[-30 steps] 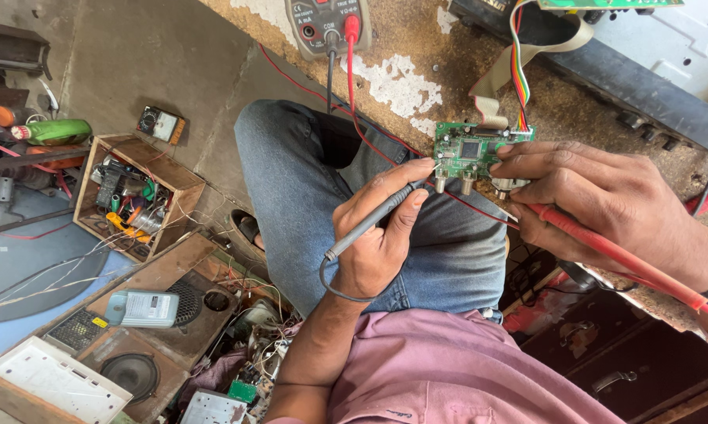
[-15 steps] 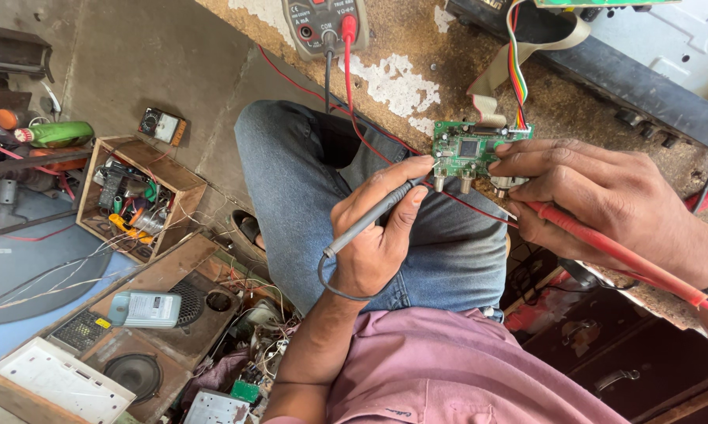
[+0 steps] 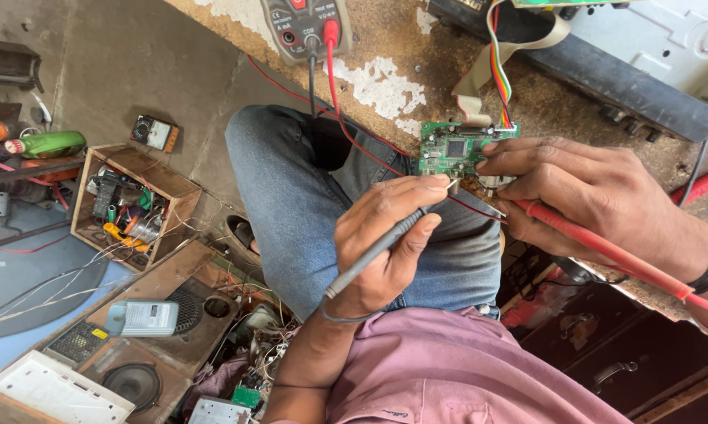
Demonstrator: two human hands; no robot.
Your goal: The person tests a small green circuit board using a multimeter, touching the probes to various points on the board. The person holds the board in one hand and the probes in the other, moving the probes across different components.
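At the centre of the frame the left hand (image 3: 385, 243) is curled around a grey probe (image 3: 385, 245), pinching it like a pen with its tip at the lower edge of the green circuit board (image 3: 454, 149). The right hand (image 3: 582, 200), right of centre, pinches a red probe (image 3: 605, 250) while its fingertips touch the board, which lies at the edge of the brown surface (image 3: 417, 47) in the upper middle. A multimeter (image 3: 303, 23) lies at the top edge.
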